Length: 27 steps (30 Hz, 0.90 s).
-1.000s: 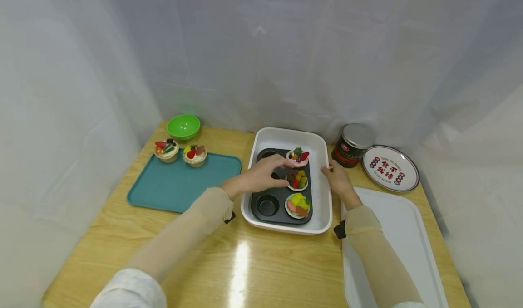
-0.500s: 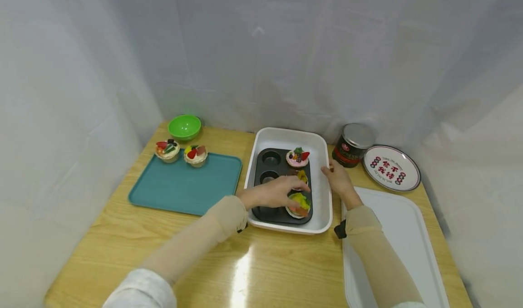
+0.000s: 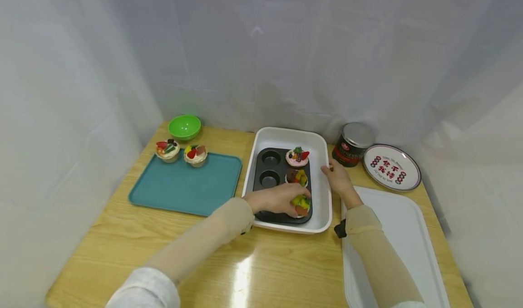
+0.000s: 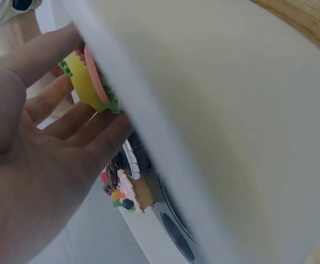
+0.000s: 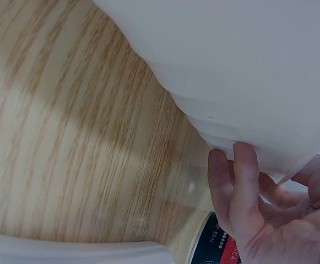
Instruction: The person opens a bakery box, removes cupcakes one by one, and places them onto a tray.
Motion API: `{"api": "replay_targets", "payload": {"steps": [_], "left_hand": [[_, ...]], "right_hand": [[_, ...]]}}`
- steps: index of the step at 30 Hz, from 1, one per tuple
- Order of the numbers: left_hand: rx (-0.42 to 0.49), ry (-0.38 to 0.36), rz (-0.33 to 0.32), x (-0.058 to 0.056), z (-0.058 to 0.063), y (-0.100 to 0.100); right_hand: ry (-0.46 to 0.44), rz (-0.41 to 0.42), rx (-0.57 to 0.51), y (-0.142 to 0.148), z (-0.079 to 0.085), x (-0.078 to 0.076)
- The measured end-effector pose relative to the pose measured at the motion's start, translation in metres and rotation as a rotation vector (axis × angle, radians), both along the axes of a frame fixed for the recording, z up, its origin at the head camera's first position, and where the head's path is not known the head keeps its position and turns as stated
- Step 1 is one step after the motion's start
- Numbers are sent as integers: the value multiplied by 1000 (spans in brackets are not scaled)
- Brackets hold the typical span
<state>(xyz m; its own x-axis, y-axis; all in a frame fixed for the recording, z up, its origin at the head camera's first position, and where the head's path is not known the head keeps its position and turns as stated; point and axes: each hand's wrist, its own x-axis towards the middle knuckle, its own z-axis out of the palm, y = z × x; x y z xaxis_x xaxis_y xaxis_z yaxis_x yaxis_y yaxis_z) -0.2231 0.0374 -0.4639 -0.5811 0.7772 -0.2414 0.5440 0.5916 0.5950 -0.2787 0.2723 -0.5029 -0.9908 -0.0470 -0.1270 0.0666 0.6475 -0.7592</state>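
Observation:
My left hand (image 3: 282,199) reaches over the black muffin pan (image 3: 282,168), its thumb and fingers around the yellow-topped cupcake (image 3: 303,203) in the nearest right cup. The left wrist view shows that cupcake (image 4: 85,82) between thumb and fingers; the white rim hides its base. Behind it in the same column sit a brown-and-yellow-topped cupcake (image 3: 297,177) and a pink-iced one (image 3: 297,157). The pan lies inside a deep white tray (image 3: 321,199). On the tray's right side my right hand (image 3: 340,181) pinches the rim, with fingers (image 5: 245,170) against the outer wall.
Two cupcakes (image 3: 195,156) stand at the back of a teal tray (image 3: 184,188) on the left, near a green bowl (image 3: 185,127). To the right are a dark can (image 3: 353,144), a round plate with red characters (image 3: 391,167) and a flat white tray (image 3: 392,235).
My left hand has moved nearer and slightly right, from above the middle cupcake to the nearest one, closing its fingers around it. My right hand has stayed on the tray rim.

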Motion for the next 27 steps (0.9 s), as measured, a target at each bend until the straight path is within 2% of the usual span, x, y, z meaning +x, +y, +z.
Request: {"api": "replay_targets", "payload": {"steps": [7,16,21,27], "left_hand": [[-97,88,-19,2,-8,6],[-200,180,-48,6,-7,13],[-205,233,-58,7,-6,13],[-192,258,-51,4,-6,15]], "right_hand": [[-11,-3,-14,-1,2,2],[-35,-7,-50,-2,3,2],[-25,-9,-44,-1,2,2],[-25,-6,-32,-1,2,0]]}}
